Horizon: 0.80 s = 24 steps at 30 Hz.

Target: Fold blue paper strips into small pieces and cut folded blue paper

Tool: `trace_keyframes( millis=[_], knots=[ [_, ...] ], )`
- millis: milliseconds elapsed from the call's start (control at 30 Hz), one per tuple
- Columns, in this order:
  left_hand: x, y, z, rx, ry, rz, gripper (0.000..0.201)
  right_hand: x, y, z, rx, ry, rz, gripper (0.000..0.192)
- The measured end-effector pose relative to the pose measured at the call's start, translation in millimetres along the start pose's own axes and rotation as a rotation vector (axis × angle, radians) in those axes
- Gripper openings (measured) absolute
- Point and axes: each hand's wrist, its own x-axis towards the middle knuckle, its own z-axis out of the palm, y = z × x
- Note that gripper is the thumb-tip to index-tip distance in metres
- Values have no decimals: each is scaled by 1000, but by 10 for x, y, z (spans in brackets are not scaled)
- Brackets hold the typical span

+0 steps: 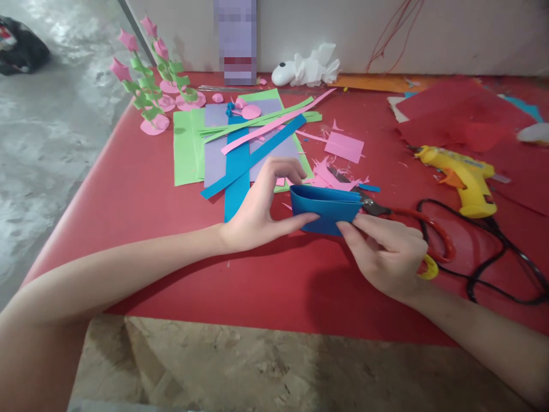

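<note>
A folded piece of blue paper (323, 209) is held up above the red table, its layers bowed apart at the left fold. My left hand (261, 212) supports it at the fold, thumb on the near face and fingers curled behind. With thumb and fingers my right hand (381, 252) pinches the lower right corner, where the layers meet. Behind the paper lie scissors (422, 220) with red and yellow handles, partly covered by my right hand. Pink paper scraps (328, 171) surround the scissor blades. Blue strips (257, 154) rest on green and lilac sheets to the left.
Pink paper flowers with green stems (143, 97) stand at the back left. A yellow glue gun (465, 177) and its black cable (480, 274) occupy the right side. Red paper (465, 114) lies behind it. At the back are a white glue bottle (283, 74) and crumpled tissue (317, 66).
</note>
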Motion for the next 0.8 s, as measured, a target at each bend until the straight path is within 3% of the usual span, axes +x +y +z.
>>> trace_keyframes(
  millis=[100, 367, 500, 600, 633, 800],
  knots=[
    [-11, -33, 16, -52, -9, -62, 47, 6, -7, -3, -18, -6, 7, 19],
    [11, -19, -4, -184, -93, -227, 39, 24, -31, -33, -98, -17, 21, 31],
    [-3, 37, -3, -297, -137, -395, 42, 24, -16, -36, -141, 15, 57, 20],
    [-7, 102, 7, -396, -150, -425, 47, 11, -6, -38, -145, 20, 104, 5],
    [-1, 129, 10, -429, -148, -425, 50, -1, -2, -39, -130, 11, 130, 10],
    [78, 333, -5, -524, -217, -516, 71, -87, 13, -44, 91, -76, 362, 72]
  ],
)
